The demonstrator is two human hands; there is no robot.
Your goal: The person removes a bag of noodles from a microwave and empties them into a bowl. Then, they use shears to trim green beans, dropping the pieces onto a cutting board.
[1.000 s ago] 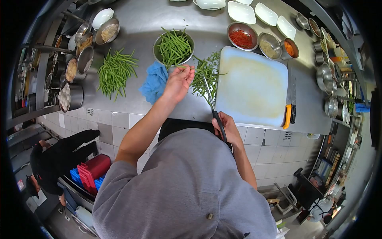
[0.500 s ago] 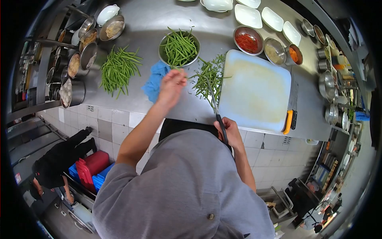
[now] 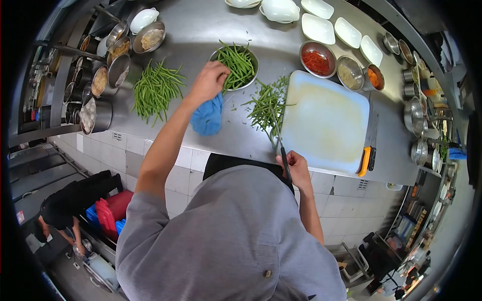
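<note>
My left hand point(image 3: 207, 83) reaches over the left rim of a metal bowl point(image 3: 257, 65) filled with green beans point(image 3: 236, 64). Its fingers are bent and pressed together at the beans; the tips are partly hidden. A crumpled blue cloth point(image 3: 207, 118) lies just below that wrist. Close to the counter's front edge, my right hand point(image 3: 296, 168) is closed around the black handle of a knife point(image 3: 284, 159). The slim blade points away from me, into a heap of bean trimmings point(image 3: 268, 106) beside the cutting board. Another pile of green beans point(image 3: 158, 90) lies to the left.
A white cutting board point(image 3: 329, 120) lies at right, with a yellow-handled knife point(image 3: 365, 160) beside it. Behind it stand bowls of red strips point(image 3: 316, 60) and other ingredients, plus white dishes point(image 3: 319, 28). Metal pots point(image 3: 95, 115) line the left side. A person point(image 3: 65, 205) bends over at lower left.
My left hand has moved away from me and left, from in front of the bowl to the beans in it. The right hand stays near the edge with the knife. The view has shifted slightly.
</note>
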